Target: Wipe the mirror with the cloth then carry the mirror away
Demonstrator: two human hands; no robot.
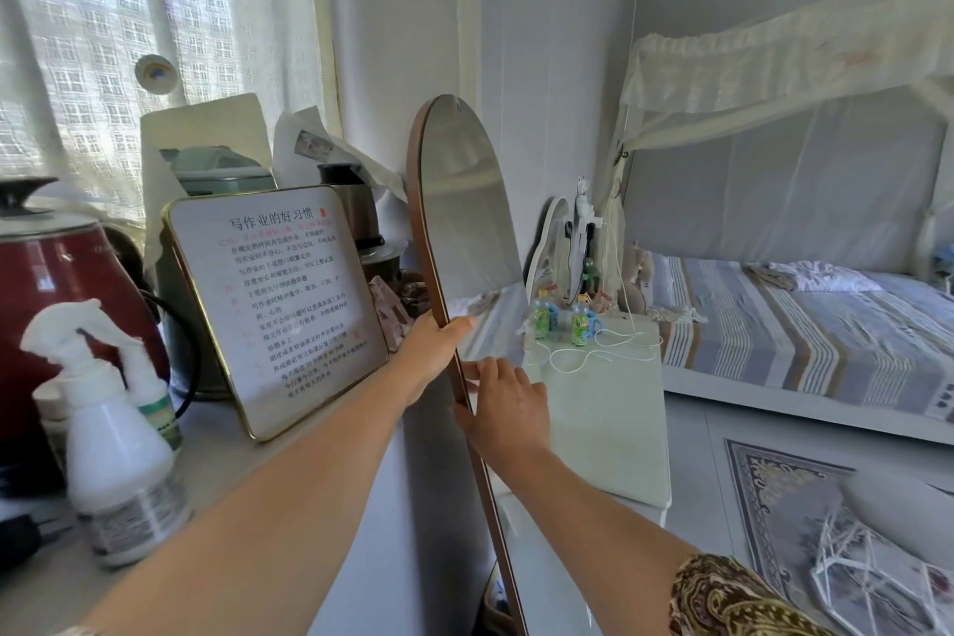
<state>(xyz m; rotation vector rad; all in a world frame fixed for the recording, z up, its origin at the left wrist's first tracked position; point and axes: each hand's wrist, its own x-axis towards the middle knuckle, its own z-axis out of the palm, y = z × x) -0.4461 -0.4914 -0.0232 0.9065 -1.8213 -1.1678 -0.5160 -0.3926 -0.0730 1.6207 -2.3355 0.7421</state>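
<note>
A tall arched mirror (464, 222) with a thin brown frame stands upright in the middle of the view, seen almost edge-on. Its glass faces right and reflects the bed. My left hand (431, 351) grips the frame's left edge at mid height, thumb over the front. My right hand (503, 403) holds the same edge just below, fingers on the glass side. No cloth is in view.
A counter (222, 460) on the left carries a white spray bottle (111, 434), a red kettle (62, 284) and a small gold-framed mirror (279, 310). A white side table (604, 408) with two small green bottles stands behind. A bed (805, 331) fills the right.
</note>
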